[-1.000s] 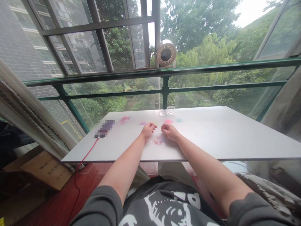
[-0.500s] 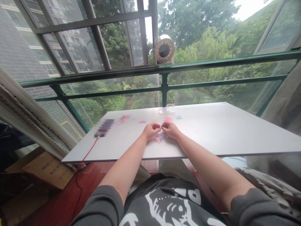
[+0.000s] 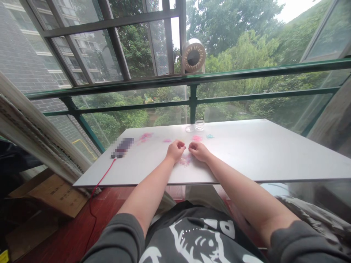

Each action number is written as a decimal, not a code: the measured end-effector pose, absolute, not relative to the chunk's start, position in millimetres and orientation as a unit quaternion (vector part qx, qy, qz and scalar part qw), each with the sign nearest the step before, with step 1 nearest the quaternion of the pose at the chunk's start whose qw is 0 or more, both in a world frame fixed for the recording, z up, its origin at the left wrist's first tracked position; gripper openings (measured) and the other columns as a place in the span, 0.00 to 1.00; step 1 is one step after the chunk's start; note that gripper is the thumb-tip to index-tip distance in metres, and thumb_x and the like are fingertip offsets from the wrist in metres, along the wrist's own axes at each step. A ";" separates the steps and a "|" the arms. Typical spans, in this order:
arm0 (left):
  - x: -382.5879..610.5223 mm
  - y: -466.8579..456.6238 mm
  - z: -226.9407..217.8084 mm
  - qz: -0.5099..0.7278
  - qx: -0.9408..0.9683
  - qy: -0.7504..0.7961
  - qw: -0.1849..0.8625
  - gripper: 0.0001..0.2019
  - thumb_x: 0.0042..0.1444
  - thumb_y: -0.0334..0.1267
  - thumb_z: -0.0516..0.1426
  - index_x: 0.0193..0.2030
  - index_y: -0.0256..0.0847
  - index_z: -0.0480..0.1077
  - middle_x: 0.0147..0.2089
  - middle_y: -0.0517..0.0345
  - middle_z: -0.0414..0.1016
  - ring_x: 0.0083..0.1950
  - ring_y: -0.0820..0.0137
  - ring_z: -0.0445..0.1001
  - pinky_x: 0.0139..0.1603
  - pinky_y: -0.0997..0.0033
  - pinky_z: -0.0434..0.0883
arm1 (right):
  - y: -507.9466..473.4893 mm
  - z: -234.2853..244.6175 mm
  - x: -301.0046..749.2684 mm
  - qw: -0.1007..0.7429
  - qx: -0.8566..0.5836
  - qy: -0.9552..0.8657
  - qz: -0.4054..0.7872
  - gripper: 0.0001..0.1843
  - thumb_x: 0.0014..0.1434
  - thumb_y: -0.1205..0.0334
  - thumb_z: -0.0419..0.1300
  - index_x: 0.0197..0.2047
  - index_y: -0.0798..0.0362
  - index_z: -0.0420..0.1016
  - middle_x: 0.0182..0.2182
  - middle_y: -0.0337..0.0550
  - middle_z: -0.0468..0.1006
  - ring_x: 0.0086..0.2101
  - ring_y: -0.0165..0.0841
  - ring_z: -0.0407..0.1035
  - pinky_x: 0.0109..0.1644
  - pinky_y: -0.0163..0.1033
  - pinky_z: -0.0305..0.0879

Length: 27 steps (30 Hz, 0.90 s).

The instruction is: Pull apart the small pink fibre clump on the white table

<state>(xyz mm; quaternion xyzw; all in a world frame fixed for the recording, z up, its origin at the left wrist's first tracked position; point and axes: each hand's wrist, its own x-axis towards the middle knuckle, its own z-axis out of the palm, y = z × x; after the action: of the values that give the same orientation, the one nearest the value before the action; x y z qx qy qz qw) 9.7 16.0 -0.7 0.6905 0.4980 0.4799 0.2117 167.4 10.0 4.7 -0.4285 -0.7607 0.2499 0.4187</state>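
Over the middle of the white table (image 3: 241, 157), my left hand (image 3: 175, 151) and my right hand (image 3: 199, 151) face each other with a narrow gap between the fingertips. Thumb and fingers of each hand are pinched together; anything between them is too small to make out. Just below the hands lies a loose scatter of tiny mixed-colour pieces (image 3: 184, 161). Beyond the right hand sits a pink heap (image 3: 196, 138), with a small teal heap (image 3: 210, 136) to its right. A small magenta heap (image 3: 167, 140) lies beyond the left hand.
Two clear round containers (image 3: 200, 125) stand at the table's back edge. Farther left are a spread of pinkish-red pieces (image 3: 145, 137) and a pixelated phone-like device (image 3: 123, 147) with a red cable (image 3: 105, 174). A round fan-like device (image 3: 193, 56) is by the green railing (image 3: 236, 75).
My fingertips, almost touching before, have drawn slightly apart, leaving a small gap. The heaps and containers stay in place on the table; the whole view has shifted a little.
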 end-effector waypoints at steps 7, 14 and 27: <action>5.3 16.7 4.5 0.512 0.622 0.577 0.132 0.06 0.47 0.36 0.56 0.33 0.39 0.67 0.31 0.56 0.73 0.30 0.72 0.67 0.36 0.71 0.65 | 12.4 3.6 166.9 0.418 -0.419 -0.768 0.244 0.03 0.45 0.67 0.52 0.24 0.54 0.65 0.21 0.37 0.68 0.24 0.28 0.60 0.30 0.33 0.56; 9.1 13.2 -1.3 0.406 0.751 0.491 0.176 0.08 0.49 0.36 0.54 0.35 0.40 0.72 0.33 0.56 0.74 0.31 0.71 0.68 0.36 0.71 0.65 | 12.4 0.8 166.8 0.421 -0.438 -0.761 0.227 0.03 0.46 0.66 0.52 0.25 0.54 0.66 0.21 0.37 0.68 0.23 0.27 0.60 0.29 0.34 0.55; 6.1 13.1 -1.3 0.382 0.759 0.476 0.228 0.10 0.47 0.42 0.55 0.32 0.38 0.73 0.32 0.57 0.76 0.33 0.72 0.71 0.36 0.74 0.67 | 12.7 1.0 168.5 0.412 -0.453 -0.761 0.215 0.03 0.43 0.65 0.53 0.24 0.55 0.66 0.20 0.36 0.67 0.23 0.27 0.59 0.28 0.33 0.55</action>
<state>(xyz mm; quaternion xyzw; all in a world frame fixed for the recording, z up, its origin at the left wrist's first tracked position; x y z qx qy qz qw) 6.1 13.1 -1.3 0.7586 0.4759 0.3824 0.2276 168.5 12.7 1.0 -0.4531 -0.7605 0.2152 0.4123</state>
